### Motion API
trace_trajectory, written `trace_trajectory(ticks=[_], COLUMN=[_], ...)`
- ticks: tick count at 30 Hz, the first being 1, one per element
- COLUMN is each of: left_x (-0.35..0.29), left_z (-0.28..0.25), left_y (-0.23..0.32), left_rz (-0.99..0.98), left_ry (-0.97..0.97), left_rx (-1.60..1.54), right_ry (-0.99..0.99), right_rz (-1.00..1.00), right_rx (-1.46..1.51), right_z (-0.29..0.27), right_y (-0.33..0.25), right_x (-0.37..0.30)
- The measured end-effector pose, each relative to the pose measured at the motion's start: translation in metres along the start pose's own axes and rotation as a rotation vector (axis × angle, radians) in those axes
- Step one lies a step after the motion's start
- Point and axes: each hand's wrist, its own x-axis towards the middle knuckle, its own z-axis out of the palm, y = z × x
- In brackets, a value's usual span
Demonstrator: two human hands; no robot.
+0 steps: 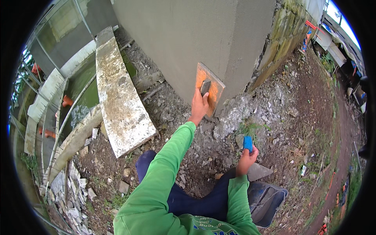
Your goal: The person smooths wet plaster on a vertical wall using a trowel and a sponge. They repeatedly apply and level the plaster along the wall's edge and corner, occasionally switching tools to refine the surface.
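Note:
My left hand (pixel 199 105) is closed around the dark grip of a plastering float (pixel 214 89) with a square orange face. The float is held up against the lower part of a grey plastered wall (pixel 188 43), near its corner. Lower and to the right, my right hand (pixel 246 160) is closed on a small blue block-like thing (pixel 247 143) that sticks up above the fingers; its exact kind is unclear. Just beside that wrist, a flat grey triangular piece (pixel 259 172) shows, and I cannot tell whether it joins what I hold.
A dark plastic tub (pixel 268 203) stands right of my legs. A long, mortar-stained board (pixel 121 94) slopes at the left, beside a pool of green water (pixel 84 103). Rubble and stones (pixel 76 196) cover the ground. The wall's right side has a rough broken edge (pixel 262 58).

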Motion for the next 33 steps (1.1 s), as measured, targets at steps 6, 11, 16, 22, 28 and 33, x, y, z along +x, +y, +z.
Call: trace_trajectory(ticks=[6, 11, 16, 22, 28, 33], left_x=[0.084, 0.142, 0.017, 0.048, 0.159, 0.025], left_z=[-0.009, -0.042, 0.002, 0.008, -0.052, 0.002], left_y=[0.147, 0.188, 0.023, 0.1, 0.193, 0.039], left_rz=[0.151, 0.26, -0.017, 0.05, 0.257, 0.039], left_ry=[0.114, 0.165, 0.004, 0.106, 0.173, 0.048], left_rx=[-0.033, -0.01, -0.022, -0.053, 0.038, 0.025], right_ry=[-0.022, -0.017, 0.037, 0.043, 0.012, 0.012], right_rz=[0.009, 0.062, -0.013, -0.032, 0.057, -0.019], right_rx=[-0.025, 0.004, -0.019, 0.023, 0.044, -0.011], right_z=[-0.013, -0.002, -0.008, -0.019, -0.015, -0.014], right_y=[0.013, -0.008, -0.005, -0.01, -0.007, -0.001], right_x=[0.011, -0.006, 0.002, 0.004, 0.004, 0.004])
